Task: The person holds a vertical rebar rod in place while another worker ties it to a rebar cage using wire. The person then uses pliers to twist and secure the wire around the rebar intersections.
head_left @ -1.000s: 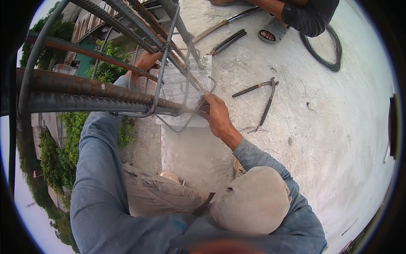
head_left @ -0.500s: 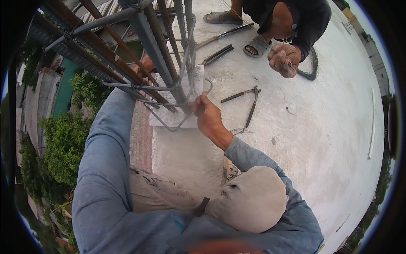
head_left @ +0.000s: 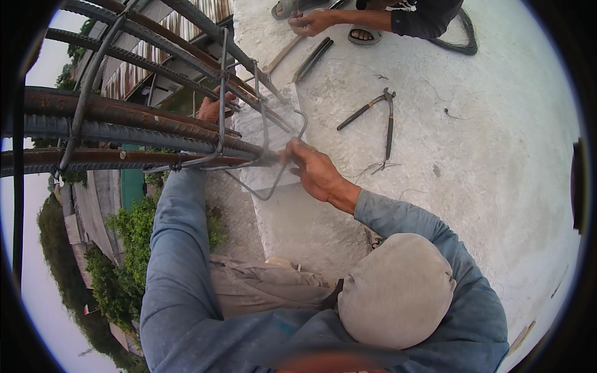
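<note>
A column of ribbed steel rebars [head_left: 186, 132] slants in from the left, ringed by bent steel stirrups. My right hand [head_left: 317, 169] is closed on the lowest stirrup [head_left: 272, 188], fingers and thumb pinching it near the bars' foot. One hooked end of that stirrup sticks up beyond the fingers. On the far side of the column is my left hand [head_left: 211, 109], its fingers bent around the stirrup steel; bars partly cover it. Beneath the stirrup lies the pale concrete base [head_left: 289, 99] where the bars end.
Orange-and-black pincers [head_left: 388, 118] lie spread on the concrete slab [head_left: 472, 186]. Long-handled cutters [head_left: 313, 59] rest farther off. A co-worker's hand [head_left: 311, 22] and sandalled feet are at the top, beside a coil of black wire [head_left: 465, 40]. At left the slab edge drops toward trees and roofs.
My view has tilted, so the rebars now lie more sideways across the picture. Both my hands stay at the stirrup. The co-worker's hand has shifted to the left.
</note>
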`<state>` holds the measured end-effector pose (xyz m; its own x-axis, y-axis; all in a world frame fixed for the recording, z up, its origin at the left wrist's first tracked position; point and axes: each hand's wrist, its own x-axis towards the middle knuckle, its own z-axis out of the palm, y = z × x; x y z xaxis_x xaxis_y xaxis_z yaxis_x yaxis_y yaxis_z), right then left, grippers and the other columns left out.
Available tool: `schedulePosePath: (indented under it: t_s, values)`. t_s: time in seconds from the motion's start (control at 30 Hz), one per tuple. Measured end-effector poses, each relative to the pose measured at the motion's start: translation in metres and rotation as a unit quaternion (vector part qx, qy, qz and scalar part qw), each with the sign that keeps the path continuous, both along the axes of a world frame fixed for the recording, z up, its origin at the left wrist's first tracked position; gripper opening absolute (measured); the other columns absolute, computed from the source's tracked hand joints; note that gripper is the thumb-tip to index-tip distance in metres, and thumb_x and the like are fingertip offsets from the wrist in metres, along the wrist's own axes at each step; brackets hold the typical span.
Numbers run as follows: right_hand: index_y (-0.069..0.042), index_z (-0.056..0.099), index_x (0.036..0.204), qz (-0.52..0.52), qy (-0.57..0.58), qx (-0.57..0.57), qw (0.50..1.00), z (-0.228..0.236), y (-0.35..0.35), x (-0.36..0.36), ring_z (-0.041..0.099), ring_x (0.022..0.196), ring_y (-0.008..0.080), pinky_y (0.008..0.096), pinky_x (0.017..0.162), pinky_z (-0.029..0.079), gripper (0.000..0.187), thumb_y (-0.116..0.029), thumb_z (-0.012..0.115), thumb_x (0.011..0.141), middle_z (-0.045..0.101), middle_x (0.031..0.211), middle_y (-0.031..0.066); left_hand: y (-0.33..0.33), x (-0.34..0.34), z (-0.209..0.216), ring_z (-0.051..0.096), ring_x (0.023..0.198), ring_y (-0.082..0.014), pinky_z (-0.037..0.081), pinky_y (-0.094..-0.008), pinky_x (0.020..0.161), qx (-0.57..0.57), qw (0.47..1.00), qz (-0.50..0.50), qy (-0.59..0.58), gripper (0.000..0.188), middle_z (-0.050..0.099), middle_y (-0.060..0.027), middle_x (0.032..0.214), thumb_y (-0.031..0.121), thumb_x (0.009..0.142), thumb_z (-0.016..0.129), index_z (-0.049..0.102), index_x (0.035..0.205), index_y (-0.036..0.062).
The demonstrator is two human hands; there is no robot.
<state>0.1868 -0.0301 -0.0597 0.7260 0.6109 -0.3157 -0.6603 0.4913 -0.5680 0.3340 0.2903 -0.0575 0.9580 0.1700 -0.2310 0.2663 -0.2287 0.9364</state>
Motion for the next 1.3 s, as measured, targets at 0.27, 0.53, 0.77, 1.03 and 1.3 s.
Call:
schedulePosePath:
  t_s: [0.27,0.53,0.77,1.03,1.3]
  values:
    - [-0.020,0.061,0.105,0.020,0.086,0.104,0.991,-0.008,-0.005,0.010,0.050,0.117,0.0155,0.0404,0.105,0.029,0.027,-0.043,0.048,0.109,0.066,0.110,0.0001,0.035,0.015,-0.008,0.064,0.088,-0.0151,0.051,-0.0290,0.064,0.134,0.985,-0.078,0.071,0.044,0.069,-0.0038,0.106,0.036,0.098,0.069,0.061,0.132,0.0101]
    - [-0.017,0.062,0.101,0.009,0.085,0.038,0.996,-0.018,-0.004,0.023,0.053,0.118,0.0172,0.0427,0.110,0.030,0.028,-0.039,0.047,0.110,0.066,0.109,0.0011,0.028,0.010,0.005,0.060,0.073,-0.0033,0.036,-0.0211,0.049,0.152,0.979,-0.136,0.030,0.042,0.074,-0.0012,0.100,0.044,0.104,0.063,0.065,0.127,0.0086]
    - [-0.016,0.059,0.104,0.018,0.103,0.092,0.990,-0.010,-0.007,0.014,0.053,0.116,0.0182,0.0551,0.103,0.041,0.027,-0.039,0.048,0.110,0.062,0.114,0.0022,0.008,0.004,0.029,0.064,0.081,-0.0059,0.046,-0.0237,0.056,0.168,0.972,-0.166,0.002,0.051,0.073,-0.0012,0.112,0.044,0.100,0.067,0.062,0.135,0.0061]
    - [-0.013,0.055,0.105,0.022,0.090,0.114,0.989,-0.006,-0.006,0.012,0.053,0.112,0.0217,0.0644,0.099,0.048,0.031,-0.042,0.045,0.111,0.054,0.112,0.0040,0.037,-0.005,-0.004,0.059,0.073,-0.0080,0.047,-0.0279,0.054,0.031,0.995,-0.023,0.096,0.038,0.070,-0.0028,0.100,0.038,0.095,0.072,0.065,0.119,0.0090]
    - [-0.013,0.055,0.106,0.026,0.090,0.117,0.989,-0.009,-0.005,0.012,0.054,0.111,0.0232,0.0663,0.100,0.048,0.031,-0.042,0.045,0.111,0.054,0.111,0.0047,0.055,-0.034,-0.020,0.058,0.061,-0.0079,0.050,-0.0226,0.052,-0.128,0.987,0.017,0.093,0.019,0.061,0.0016,0.079,0.025,0.099,0.073,0.066,0.105,0.0080]
